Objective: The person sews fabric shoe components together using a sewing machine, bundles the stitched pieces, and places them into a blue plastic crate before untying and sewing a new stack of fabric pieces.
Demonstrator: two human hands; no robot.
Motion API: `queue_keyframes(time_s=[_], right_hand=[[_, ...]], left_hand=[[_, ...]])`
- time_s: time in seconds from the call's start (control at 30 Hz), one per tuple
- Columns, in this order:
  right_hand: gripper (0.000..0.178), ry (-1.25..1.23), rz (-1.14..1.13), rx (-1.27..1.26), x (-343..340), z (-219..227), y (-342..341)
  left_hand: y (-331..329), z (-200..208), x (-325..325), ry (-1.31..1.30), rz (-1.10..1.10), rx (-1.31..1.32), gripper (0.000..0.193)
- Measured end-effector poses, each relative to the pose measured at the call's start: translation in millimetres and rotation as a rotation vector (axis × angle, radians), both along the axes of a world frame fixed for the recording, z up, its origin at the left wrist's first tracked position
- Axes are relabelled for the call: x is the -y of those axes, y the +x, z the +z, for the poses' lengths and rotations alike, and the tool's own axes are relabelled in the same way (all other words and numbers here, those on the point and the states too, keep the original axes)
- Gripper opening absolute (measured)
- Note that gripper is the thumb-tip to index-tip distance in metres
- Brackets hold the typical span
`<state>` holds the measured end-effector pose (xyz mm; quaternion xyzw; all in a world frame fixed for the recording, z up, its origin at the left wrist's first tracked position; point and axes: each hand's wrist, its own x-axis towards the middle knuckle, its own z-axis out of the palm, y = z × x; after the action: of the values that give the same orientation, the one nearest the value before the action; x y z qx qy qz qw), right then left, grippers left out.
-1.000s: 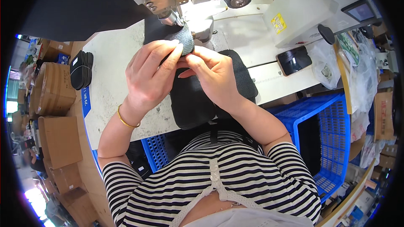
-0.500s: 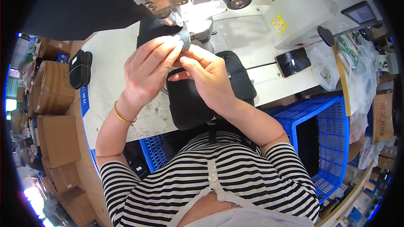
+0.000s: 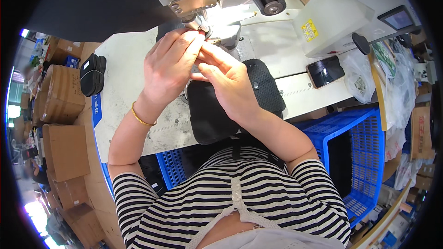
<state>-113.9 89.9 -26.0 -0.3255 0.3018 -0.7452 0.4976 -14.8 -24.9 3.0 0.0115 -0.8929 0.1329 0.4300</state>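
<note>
Under the lit needle area of a sewing machine (image 3: 196, 4), my two hands meet with fingertips close together. My left hand (image 3: 168, 67) is closed, pinching the edge of a dark fabric piece (image 3: 164, 29) that shows behind its knuckles. From the other side, my right hand (image 3: 226, 80) pinches at the same edge, thumb and forefinger drawn together; the exact grip is hidden by the fingers. Below my hands, black padded fabric pieces (image 3: 207, 120) lie over the table's near edge, partly covered by my right hand and wrist.
A banded stack of black pieces (image 3: 93, 74) lies at the white table's left edge. On the right are a phone (image 3: 325, 71), a clear plastic bag (image 3: 358, 80) and the machine's small screen (image 3: 398, 20). A blue crate (image 3: 330, 131) stands below. Cardboard boxes (image 3: 67, 152) stand far left.
My hands have drawn nearer the needle area, and the grey-blue fabric edge seen between them is now covered by fingers. The whole view has shifted slightly.
</note>
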Motion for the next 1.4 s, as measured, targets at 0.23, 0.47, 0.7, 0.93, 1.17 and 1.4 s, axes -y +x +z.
queue_keyframes(time_s=[0.23,0.47,0.7,0.93,1.17,1.4], right_hand=[[0.048,-0.071,0.002,-0.057,1.8,-3.5,0.4],[0.049,-0.059,-0.002,-0.027,0.0,-1.5,1.5],[0.044,-0.023,-0.024,-0.057,-2.2,-7.6,-0.8],[0.035,-0.045,-0.070,-0.158,-12.1,-1.6,-7.2],[0.021,0.181,-0.028,-0.350,-29.1,-0.2,-21.9],[0.019,0.199,-0.054,-0.362,-41.0,4.5,-20.8]], left_hand=[[-3.7,0.6,-8.4,-0.015,0.110,0.009,0.037],[-4.8,0.4,-15.0,0.126,0.139,0.023,0.034],[14.8,12.6,-2.3,0.499,0.097,0.023,0.035],[7.9,11.5,-34.1,0.334,0.035,0.028,0.038],[15.2,-2.5,-47.5,0.332,0.027,-0.028,0.045],[25.0,-17.3,-44.1,0.132,-0.150,-0.080,0.037]])
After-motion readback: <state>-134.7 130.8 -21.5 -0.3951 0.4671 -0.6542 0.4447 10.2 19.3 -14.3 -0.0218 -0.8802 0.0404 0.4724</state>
